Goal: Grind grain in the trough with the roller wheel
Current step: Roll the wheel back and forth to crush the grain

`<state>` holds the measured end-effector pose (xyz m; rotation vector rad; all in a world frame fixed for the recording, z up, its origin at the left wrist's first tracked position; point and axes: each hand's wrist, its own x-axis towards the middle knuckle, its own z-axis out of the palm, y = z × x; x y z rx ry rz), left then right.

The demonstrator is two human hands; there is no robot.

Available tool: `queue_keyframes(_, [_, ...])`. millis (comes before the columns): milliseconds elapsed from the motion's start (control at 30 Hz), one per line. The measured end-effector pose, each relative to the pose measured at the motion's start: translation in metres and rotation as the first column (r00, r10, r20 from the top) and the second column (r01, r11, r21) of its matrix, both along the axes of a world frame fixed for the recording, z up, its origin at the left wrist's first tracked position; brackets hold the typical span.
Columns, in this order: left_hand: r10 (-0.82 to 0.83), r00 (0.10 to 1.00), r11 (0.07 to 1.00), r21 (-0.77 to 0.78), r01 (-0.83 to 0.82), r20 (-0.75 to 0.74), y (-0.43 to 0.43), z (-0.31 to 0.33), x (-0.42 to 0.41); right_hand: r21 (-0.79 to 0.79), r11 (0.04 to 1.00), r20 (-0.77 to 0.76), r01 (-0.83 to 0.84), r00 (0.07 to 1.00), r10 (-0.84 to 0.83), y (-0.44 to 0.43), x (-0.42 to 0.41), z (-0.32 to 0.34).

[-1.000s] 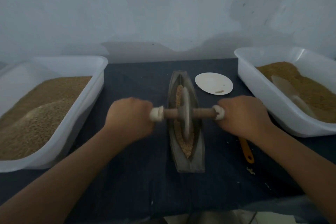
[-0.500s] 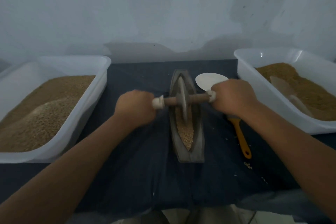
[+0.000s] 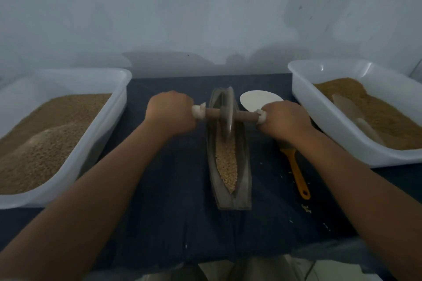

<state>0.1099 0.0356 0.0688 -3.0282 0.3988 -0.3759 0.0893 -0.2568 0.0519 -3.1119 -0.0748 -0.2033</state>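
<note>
I see my left hand [image 3: 170, 113] and right hand [image 3: 284, 121] curled round the roller wheel [image 3: 226, 116] axle at the trough's [image 3: 244, 185] far end, with grain [image 3: 226, 164] nearer. A plate [image 3: 258, 100] and an orange-handled tool [image 3: 299, 175] lie just right. The left bin [image 3: 98, 134] and right bin [image 3: 319, 121] flank them.

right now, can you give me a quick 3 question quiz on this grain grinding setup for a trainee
1. True or false: the grey disc-shaped roller wheel sits near the far end of the long grey boat-shaped trough.
2. What lies on the dark cloth right of the trough? A) orange-handled tool B) steel knife C) glass cup
3. Fill in: the left hand and right hand each grip an end of the ____.

Key: 1 true; 2 A; 3 wooden axle
</note>
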Motion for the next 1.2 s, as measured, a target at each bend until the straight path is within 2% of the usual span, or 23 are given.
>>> queue_keyframes(100, [-0.121,0.99,0.99,0.08,0.114,0.077,0.019,-0.018,-0.045,-0.023,0.996,-0.109,-0.086,0.991,0.083,-0.012,-0.043,-0.002])
queue_keyframes(200, [-0.142,0.975,0.99,0.017,0.141,0.172,0.034,-0.034,-0.07,-0.055,0.988,-0.013,-0.147,0.989,0.147,-0.014,-0.069,-0.003])
queue_keyframes(300, [-0.026,1.0,0.996,-0.08,0.026,0.002,0.026,-0.037,-0.041,-0.093,0.985,0.102,-0.147,0.983,0.156,-0.005,-0.037,0.002])
queue_keyframes(467, [0.07,0.997,0.99,-0.118,-0.073,-0.025,0.002,-0.018,0.013,-0.127,0.991,0.14,-0.029,0.989,0.047,0.007,0.016,0.018])
queue_keyframes(600, [0.002,0.999,0.992,-0.122,-0.009,-0.051,0.018,-0.028,-0.021,-0.073,0.993,-0.02,-0.097,0.995,0.096,0.005,-0.014,0.024])
queue_keyframes(767, [-0.161,0.977,0.984,-0.052,0.169,0.143,0.042,-0.039,-0.08,-0.079,0.983,-0.219,-0.167,0.965,0.146,-0.008,-0.067,0.02])
queue_keyframes(833, [-0.123,0.988,0.989,-0.068,0.129,0.092,0.039,-0.042,-0.066,-0.064,0.984,-0.187,-0.164,0.971,0.149,-0.004,-0.056,0.022])
queue_keyframes(900, [-0.027,1.0,0.995,-0.098,0.026,-0.007,0.025,-0.035,-0.035,-0.077,0.989,-0.068,-0.126,0.99,0.12,0.004,-0.03,0.022])
queue_keyframes(1000, [0.059,0.998,0.991,-0.122,-0.061,-0.022,0.006,-0.02,0.006,-0.132,0.991,0.051,-0.033,0.998,0.04,0.012,0.003,0.026])
queue_keyframes(1100, [0.048,0.998,0.993,-0.107,-0.053,-0.049,0.003,-0.013,0.003,-0.114,0.993,0.019,-0.028,0.999,0.03,0.01,0.006,0.026])
queue_keyframes(1200, [-0.041,0.999,0.998,-0.05,0.04,-0.026,0.02,-0.021,-0.035,-0.068,0.995,-0.1,-0.072,0.993,0.065,0.001,-0.029,0.02])
